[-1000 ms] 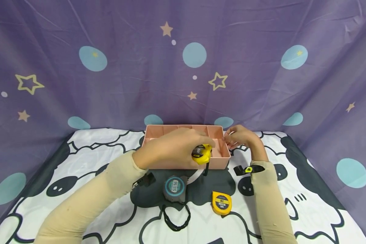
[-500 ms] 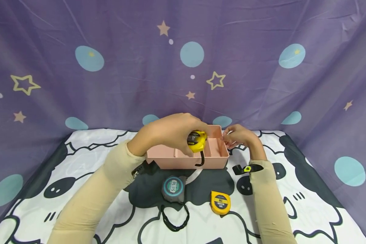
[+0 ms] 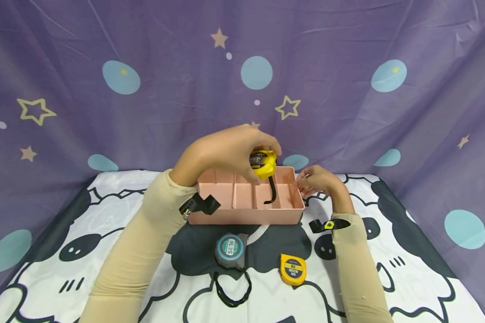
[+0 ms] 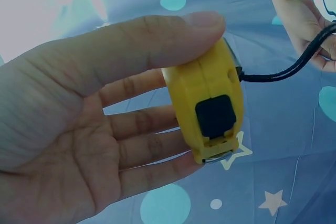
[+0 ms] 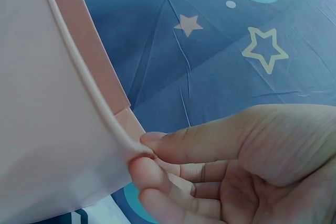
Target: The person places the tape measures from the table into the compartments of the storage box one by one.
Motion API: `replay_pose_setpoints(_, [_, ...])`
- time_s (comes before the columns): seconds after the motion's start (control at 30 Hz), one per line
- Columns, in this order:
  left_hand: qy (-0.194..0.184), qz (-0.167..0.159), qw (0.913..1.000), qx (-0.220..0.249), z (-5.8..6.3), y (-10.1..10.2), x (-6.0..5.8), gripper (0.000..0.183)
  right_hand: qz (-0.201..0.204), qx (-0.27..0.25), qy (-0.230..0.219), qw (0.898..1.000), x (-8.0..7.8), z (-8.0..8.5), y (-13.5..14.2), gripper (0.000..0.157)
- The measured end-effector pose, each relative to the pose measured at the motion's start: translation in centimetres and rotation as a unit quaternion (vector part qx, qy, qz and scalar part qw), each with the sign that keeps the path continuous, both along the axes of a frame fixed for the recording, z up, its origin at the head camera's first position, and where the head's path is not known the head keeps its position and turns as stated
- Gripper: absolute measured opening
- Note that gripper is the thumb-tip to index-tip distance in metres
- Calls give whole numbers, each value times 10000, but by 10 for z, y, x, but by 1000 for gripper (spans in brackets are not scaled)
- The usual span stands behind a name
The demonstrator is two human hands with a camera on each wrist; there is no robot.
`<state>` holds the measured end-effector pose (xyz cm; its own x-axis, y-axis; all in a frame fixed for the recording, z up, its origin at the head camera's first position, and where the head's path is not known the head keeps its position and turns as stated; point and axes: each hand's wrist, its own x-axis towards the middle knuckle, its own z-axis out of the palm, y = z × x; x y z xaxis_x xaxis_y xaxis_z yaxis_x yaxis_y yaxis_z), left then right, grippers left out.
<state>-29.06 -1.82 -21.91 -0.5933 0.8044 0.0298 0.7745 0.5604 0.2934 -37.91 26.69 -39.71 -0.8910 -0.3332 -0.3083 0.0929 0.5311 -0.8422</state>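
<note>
My left hand (image 3: 232,150) grips a yellow tape measure (image 3: 264,164) between thumb and fingers, above the pink divided box (image 3: 246,216). In the left wrist view the tape measure (image 4: 210,98) shows its narrow yellow edge with a black button, and a black cord (image 4: 278,76) trails from it. The cord hangs down over the box in the head view. At the box's right end my right hand (image 3: 317,180) pinches the rim. The right wrist view shows thumb and forefinger of that hand (image 5: 210,156) on the corner of the box wall (image 5: 68,103).
A grey and teal tape measure (image 3: 230,251) with a black wrist strap (image 3: 232,298) lies in front of the box. Right of it sits a smaller yellow-orange tape measure (image 3: 293,269). A purple patterned curtain (image 3: 178,89) hangs behind the cartoon-printed cloth (image 3: 117,278).
My left hand has lifted the yellow tape measure from low at the box's front edge up and away, over the box. The right hand keeps its pinch on the rim.
</note>
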Motion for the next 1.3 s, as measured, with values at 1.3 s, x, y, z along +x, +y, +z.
replay_pose_setpoints(1.3, [23,287,9972,-694,-16,27,-42,55,-249,-58,-60,9997,0,1,0,21])
